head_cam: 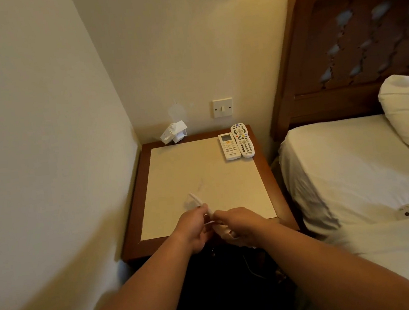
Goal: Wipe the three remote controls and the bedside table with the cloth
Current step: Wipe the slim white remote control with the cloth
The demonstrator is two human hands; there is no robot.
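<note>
Your left hand point(194, 228) is closed around a slim white remote point(200, 202), blurred, which sticks out far-left from its fingers above the near edge of the bedside table point(264, 171). Your right hand point(239, 223), just right of it, grips a pale cloth point(223, 231) between the hands. Two more remotes lie touching, side by side, at the far right corner: a white one with a screen point(229, 146) and a rounded one with coloured buttons point(243, 140), well apart from both hands.

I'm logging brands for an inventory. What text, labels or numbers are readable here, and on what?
Nothing reads with certainty.
White air-conditioner remote: a dark brand word near its lower end, too small to read; display blurred.
Grey button remote: bottom logo and key markings too small.
Wall switch: no text visible.
</note>
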